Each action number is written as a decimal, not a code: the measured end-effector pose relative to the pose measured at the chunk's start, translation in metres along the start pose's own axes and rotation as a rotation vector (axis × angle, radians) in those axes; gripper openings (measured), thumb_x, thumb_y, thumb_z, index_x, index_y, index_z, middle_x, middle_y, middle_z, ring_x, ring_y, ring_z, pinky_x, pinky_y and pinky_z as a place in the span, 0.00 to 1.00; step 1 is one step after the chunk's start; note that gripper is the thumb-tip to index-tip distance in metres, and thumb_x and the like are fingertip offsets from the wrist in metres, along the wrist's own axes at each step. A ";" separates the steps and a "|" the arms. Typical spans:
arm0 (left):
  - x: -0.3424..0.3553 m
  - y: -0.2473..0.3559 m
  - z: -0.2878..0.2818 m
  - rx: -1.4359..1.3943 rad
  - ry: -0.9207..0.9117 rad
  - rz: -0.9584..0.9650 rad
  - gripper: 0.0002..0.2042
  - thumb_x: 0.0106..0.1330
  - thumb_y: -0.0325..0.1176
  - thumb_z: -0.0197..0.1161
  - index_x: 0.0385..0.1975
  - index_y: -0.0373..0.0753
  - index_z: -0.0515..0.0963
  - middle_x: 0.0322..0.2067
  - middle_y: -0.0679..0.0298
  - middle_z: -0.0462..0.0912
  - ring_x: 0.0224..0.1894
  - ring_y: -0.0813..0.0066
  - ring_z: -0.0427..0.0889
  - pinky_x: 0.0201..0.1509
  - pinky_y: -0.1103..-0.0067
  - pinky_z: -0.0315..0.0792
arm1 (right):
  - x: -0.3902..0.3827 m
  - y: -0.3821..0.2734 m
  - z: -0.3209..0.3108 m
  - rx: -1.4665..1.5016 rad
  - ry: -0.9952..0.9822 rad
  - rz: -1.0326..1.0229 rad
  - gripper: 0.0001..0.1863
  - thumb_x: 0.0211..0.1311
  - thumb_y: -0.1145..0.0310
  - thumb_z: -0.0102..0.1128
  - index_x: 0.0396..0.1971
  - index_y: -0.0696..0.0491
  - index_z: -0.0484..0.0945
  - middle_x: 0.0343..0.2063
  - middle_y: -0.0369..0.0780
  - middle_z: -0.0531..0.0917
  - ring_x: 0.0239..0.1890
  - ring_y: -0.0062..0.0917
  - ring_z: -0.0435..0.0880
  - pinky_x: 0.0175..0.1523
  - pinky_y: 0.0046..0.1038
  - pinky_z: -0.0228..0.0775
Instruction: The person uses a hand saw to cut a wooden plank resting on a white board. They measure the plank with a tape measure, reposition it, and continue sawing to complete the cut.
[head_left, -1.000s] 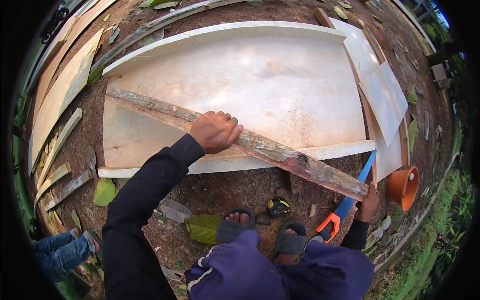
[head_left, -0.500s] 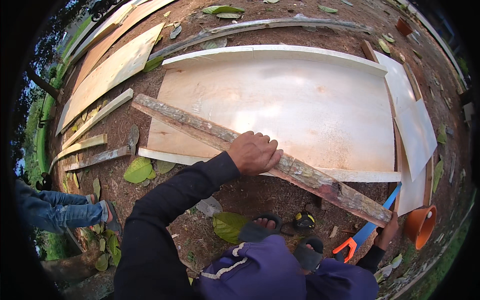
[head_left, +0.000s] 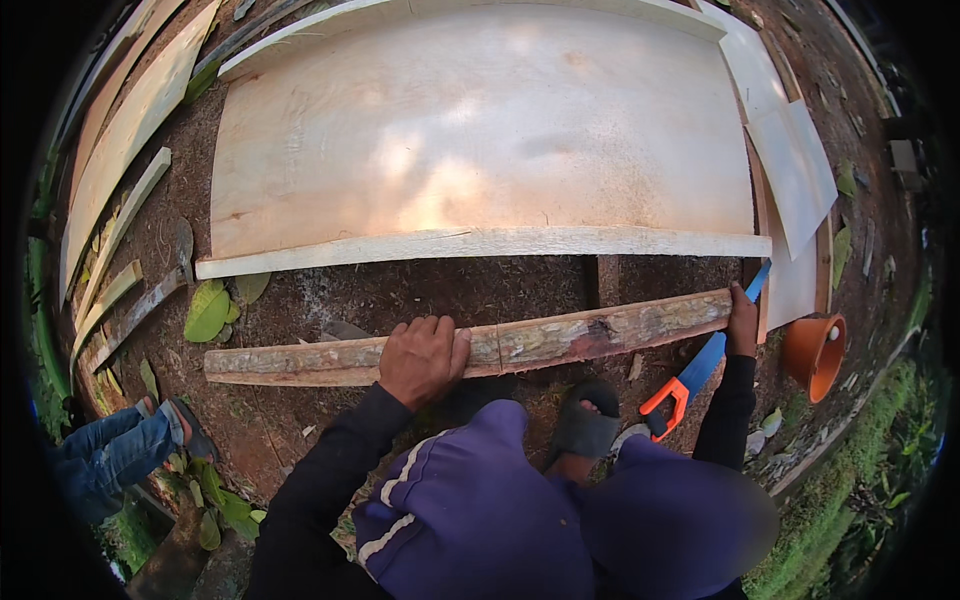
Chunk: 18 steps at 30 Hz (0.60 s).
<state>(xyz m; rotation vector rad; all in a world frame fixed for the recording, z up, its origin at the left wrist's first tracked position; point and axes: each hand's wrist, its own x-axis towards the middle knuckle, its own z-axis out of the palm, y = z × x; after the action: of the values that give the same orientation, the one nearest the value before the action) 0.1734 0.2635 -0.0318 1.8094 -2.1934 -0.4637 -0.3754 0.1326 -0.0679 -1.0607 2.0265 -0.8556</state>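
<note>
At six o'clock from the panel, already edged with strips at twelve and six, the plank is as yet unattached, left hand gripping near its middle, right hand its three-o'clock end.

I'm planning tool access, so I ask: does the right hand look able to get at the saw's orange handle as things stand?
Probably not without letting go: the right hand holds the plank. Otherwise, the orange handle lies nearby, seemingly uncovered.
</note>
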 end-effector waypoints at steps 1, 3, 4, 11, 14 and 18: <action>0.003 0.002 0.002 0.006 0.014 -0.004 0.12 0.71 0.39 0.58 0.27 0.40 0.75 0.24 0.58 0.77 0.30 0.57 0.80 0.36 0.62 0.73 | -0.002 -0.009 0.001 -0.040 0.007 -0.046 0.20 0.75 0.57 0.59 0.32 0.61 0.82 0.28 0.33 0.79 0.32 0.19 0.75 0.40 0.28 0.67; 0.002 -0.005 0.013 0.006 -0.002 -0.052 0.13 0.73 0.40 0.56 0.28 0.40 0.75 0.26 0.57 0.79 0.32 0.57 0.81 0.38 0.62 0.72 | -0.007 -0.014 -0.011 -0.048 -0.011 0.028 0.20 0.75 0.57 0.58 0.35 0.62 0.82 0.28 0.33 0.80 0.30 0.16 0.74 0.39 0.25 0.67; 0.000 -0.018 0.029 0.007 0.030 -0.083 0.12 0.73 0.39 0.56 0.28 0.40 0.75 0.26 0.57 0.78 0.32 0.56 0.80 0.38 0.62 0.72 | -0.021 -0.038 -0.014 -0.054 0.014 0.069 0.19 0.76 0.58 0.57 0.34 0.61 0.82 0.28 0.33 0.79 0.29 0.15 0.73 0.38 0.25 0.66; 0.039 -0.052 0.015 0.064 0.166 -0.089 0.13 0.75 0.39 0.55 0.27 0.40 0.73 0.25 0.56 0.77 0.30 0.54 0.78 0.36 0.61 0.70 | -0.123 -0.125 -0.016 0.092 0.268 -0.213 0.19 0.79 0.62 0.54 0.25 0.56 0.73 0.23 0.30 0.73 0.27 0.12 0.67 0.35 0.23 0.62; 0.035 -0.047 0.018 0.066 0.163 -0.115 0.13 0.75 0.39 0.55 0.28 0.40 0.74 0.24 0.57 0.76 0.30 0.55 0.78 0.36 0.60 0.70 | -0.118 -0.096 -0.029 0.046 0.343 -0.170 0.20 0.80 0.62 0.52 0.25 0.56 0.73 0.23 0.31 0.73 0.28 0.14 0.68 0.36 0.24 0.63; 0.020 -0.052 0.032 0.121 0.161 -0.152 0.10 0.74 0.38 0.58 0.34 0.38 0.77 0.27 0.56 0.77 0.31 0.54 0.78 0.38 0.60 0.70 | -0.124 -0.061 -0.036 0.181 0.345 -0.078 0.18 0.80 0.60 0.52 0.33 0.57 0.80 0.28 0.35 0.79 0.34 0.20 0.78 0.43 0.29 0.71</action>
<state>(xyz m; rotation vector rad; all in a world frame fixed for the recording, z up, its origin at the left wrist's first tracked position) 0.2041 0.2378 -0.0826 2.0092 -2.0252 -0.2101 -0.3257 0.2205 0.0329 -0.9457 2.1439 -1.3123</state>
